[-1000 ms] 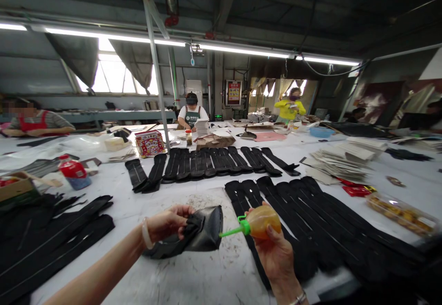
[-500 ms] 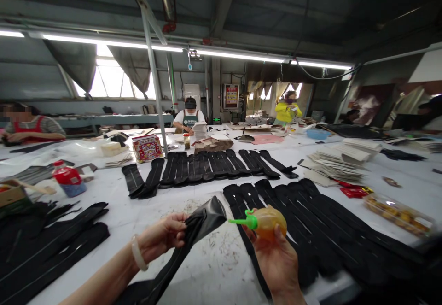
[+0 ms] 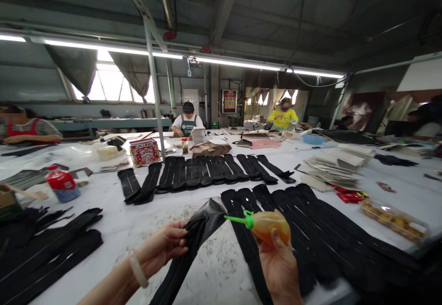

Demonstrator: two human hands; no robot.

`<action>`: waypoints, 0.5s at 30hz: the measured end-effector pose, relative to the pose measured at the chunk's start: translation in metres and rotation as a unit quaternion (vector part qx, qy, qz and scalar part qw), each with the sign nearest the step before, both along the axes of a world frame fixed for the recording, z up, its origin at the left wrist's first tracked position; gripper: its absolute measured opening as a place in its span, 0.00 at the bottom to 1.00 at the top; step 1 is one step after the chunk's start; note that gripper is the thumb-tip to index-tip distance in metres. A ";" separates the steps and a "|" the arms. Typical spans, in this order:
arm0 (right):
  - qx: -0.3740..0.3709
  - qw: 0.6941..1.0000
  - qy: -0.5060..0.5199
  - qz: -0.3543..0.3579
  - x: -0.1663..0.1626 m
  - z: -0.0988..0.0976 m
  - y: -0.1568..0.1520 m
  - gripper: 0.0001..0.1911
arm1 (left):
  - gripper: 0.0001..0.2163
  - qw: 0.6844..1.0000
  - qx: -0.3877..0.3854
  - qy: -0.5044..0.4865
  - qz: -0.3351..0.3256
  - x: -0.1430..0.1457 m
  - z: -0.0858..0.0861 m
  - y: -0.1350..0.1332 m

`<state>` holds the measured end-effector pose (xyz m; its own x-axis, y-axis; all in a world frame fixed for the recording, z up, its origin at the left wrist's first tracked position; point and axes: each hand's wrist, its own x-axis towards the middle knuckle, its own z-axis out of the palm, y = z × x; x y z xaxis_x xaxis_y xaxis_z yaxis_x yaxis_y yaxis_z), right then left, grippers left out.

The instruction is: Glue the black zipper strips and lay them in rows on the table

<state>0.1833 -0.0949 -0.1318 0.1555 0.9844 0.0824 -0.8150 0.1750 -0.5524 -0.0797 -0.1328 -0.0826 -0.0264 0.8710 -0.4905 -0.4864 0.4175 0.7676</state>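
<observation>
My left hand (image 3: pixel 169 243), with a pale bangle at its wrist, pinches a long black leather-like strip (image 3: pixel 211 216) near its wide end. The rest of that strip trails down toward the bottom edge. In my right hand (image 3: pixel 279 263) is a squeeze bottle (image 3: pixel 271 226) of amber liquid, its fingers wrapped round the body. The bottle lies sideways, and its green nozzle points left at the strip's wide end; the tip looks to be at or very near the edge, contact unclear. More black strips (image 3: pixel 297 222) lie in a row under and beyond my right hand.
Farther back lies another row of black strips (image 3: pixel 207 171); a heap (image 3: pixel 51 254) is at left. Around them are a red-and-blue bottle (image 3: pixel 62 184), a patterned box (image 3: pixel 145 152), stacked grey sheets (image 3: pixel 328 169), red-handled scissors (image 3: pixel 350 195) and a clear food box (image 3: pixel 393 219). Several people sit or stand beyond.
The view has shifted slightly. The bottle has tilted a little, its nozzle now sloping up to the left and closer to the strip's end. Both hands keep their holds.
</observation>
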 end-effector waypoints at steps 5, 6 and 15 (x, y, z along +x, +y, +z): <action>0.012 0.999 -0.033 -0.020 0.001 -0.002 0.001 0.32 | 0.09 0.999 -0.007 0.012 0.030 0.005 -0.002 0.003; 0.013 0.999 -0.039 -0.023 0.001 -0.003 0.001 0.32 | 0.09 0.999 -0.008 0.014 0.033 0.006 -0.002 0.004; 0.005 0.997 -0.060 -0.042 -0.003 -0.004 -0.002 0.31 | 0.09 0.998 -0.010 0.032 0.051 0.012 -0.001 0.008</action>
